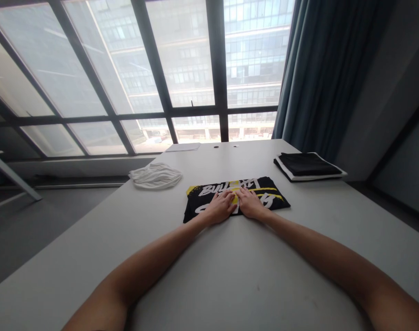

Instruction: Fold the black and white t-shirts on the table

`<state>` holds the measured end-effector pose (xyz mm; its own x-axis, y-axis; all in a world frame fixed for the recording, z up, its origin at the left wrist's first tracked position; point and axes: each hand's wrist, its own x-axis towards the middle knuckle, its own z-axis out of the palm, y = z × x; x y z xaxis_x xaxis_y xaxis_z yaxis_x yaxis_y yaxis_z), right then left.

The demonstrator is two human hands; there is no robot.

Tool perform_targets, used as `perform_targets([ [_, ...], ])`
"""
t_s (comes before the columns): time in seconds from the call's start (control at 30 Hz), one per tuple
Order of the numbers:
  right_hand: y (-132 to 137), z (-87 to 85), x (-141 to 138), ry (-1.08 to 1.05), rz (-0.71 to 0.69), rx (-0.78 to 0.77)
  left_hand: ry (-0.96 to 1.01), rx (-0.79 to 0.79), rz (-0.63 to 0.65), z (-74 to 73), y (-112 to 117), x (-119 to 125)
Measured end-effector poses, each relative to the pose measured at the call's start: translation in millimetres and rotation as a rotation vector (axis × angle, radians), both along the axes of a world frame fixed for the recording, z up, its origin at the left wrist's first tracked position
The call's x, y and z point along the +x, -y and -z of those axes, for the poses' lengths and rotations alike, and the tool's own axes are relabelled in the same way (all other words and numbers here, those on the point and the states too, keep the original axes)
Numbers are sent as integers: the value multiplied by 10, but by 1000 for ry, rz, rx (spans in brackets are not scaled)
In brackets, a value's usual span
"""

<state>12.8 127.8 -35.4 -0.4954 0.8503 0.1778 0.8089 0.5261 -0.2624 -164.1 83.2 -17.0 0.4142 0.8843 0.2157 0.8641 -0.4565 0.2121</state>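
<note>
Both your arms stretch straight ahead over the white table (230,276), your left hand (220,207) and right hand (250,203) lying side by side, palms down, fingers flat and spread, on the folded black printed shirt (274,193) mid-table.

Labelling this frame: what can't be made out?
Head view:
Lettering on the black shirt: left hand and right hand cover its middle.
White cloth: crumpled, too small to tell what it is.
Dark folded stack: item count unclear, too small.
Table: near edge cut off by the frame bottom.
</note>
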Motion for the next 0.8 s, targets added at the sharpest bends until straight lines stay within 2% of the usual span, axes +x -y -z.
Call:
perform_targets([
  [0.07, -6, -11, -1, -7, 5, -11, 57, 66, 45, -64, 39, 7],
  [0.2, -27, -35, 4, -60, 19, -3, 83, 17, 143, -142, 85, 18],
  [0.43, -21, -34, 4, -122, 31, 53, 92, 10, 25, -143, 95, 38],
  [0.63, -6, -63, 3, -183, 49, 54, 82, 40, 47, -86, 68, 23],
  [0.8, -12, -89, 5, -276, 148, 9, 126, 17, 18, -33, -3, 20],
])
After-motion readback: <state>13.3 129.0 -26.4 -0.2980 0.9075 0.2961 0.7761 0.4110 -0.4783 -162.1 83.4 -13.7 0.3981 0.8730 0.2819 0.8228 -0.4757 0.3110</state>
